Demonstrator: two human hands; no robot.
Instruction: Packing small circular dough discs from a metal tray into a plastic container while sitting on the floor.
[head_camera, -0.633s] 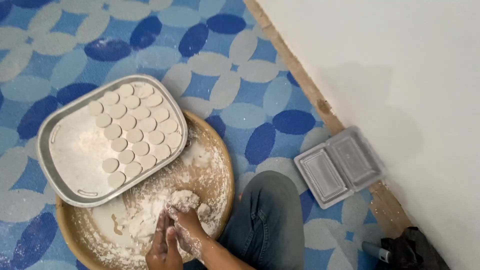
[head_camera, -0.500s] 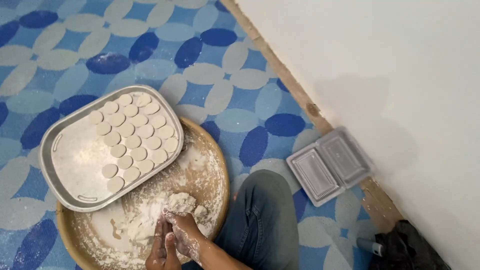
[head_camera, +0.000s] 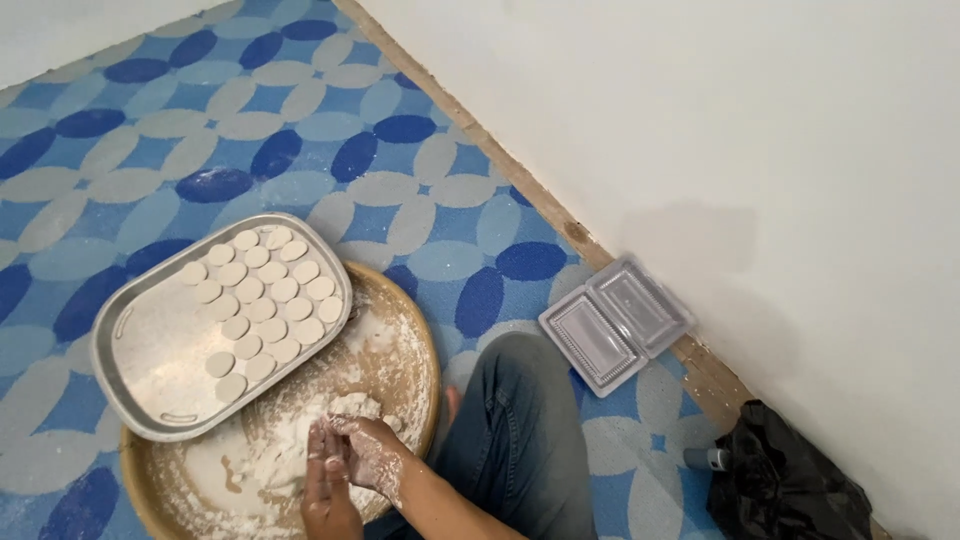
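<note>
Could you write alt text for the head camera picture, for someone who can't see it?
Two floured hands, left hand and right hand, press together over dough on a round wooden board. A metal tray of small dough discs overlaps it, on a blue patterned floor.

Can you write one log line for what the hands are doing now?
left hand + right hand: pressed together over floury round wooden board | grey metal tray: dough discs

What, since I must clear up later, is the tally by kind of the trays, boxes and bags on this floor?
Metal tray: 1
Round wooden tray: 1
Clear plastic box, lying open: 1
Black bag: 1
Total: 4
</note>
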